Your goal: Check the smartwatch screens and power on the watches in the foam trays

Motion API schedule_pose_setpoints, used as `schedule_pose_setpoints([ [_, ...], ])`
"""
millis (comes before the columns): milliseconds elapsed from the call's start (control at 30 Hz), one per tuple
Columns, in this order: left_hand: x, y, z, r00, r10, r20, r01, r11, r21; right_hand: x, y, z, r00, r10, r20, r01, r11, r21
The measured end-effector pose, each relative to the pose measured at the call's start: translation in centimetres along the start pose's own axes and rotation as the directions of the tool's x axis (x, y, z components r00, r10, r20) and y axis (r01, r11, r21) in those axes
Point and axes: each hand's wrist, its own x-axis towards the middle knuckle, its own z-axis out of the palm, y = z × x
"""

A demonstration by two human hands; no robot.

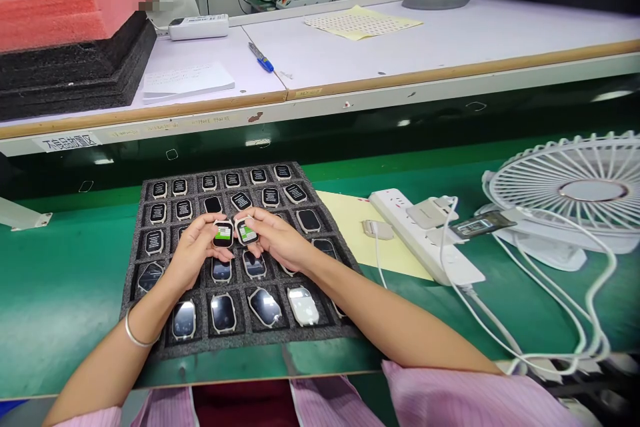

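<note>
Two smartwatch bodies without straps are held side by side over a grey foam tray. My left hand is closed on one smartwatch, its screen lit green and white. In my right hand is the other smartwatch, with a similar lit screen. Rows of more watches fill the tray's compartments below, among them a dark-screened watch and a pale, glaring one. Several in the back rows show white text on black. My hands and forearms hide some compartments.
Right of the tray lie a yellow sheet, a white charging puck, and a white power strip with cables. A white fan stands at far right. On the raised shelf are foam stacks, paper and a blue pen.
</note>
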Motion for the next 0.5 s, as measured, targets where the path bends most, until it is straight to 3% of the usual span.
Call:
schedule_pose_setpoints([
  [500,-0.30,0.50,0.07,0.999,-0.005,0.038,0.005,1.000,-0.015,-0.20,-0.10,-0.10,0.998,-0.050,0.049,0.052,0.998,-0.047],
])
